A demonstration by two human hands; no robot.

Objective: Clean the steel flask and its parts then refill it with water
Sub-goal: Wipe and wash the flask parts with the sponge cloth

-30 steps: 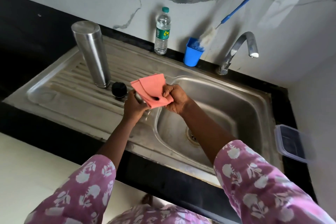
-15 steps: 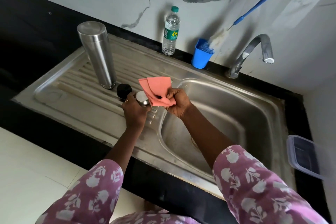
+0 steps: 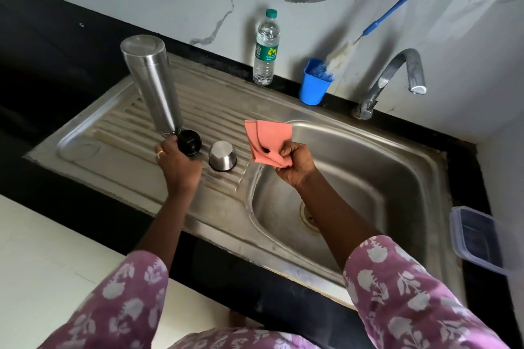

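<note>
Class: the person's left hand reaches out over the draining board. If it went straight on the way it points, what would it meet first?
The black stopper: the left hand is already at it. Just beyond stands the upturned steel flask.

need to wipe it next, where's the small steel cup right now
In the head view the small steel cup sits upside down on the ribbed drainboard, between the black cap and the sink basin.
</note>
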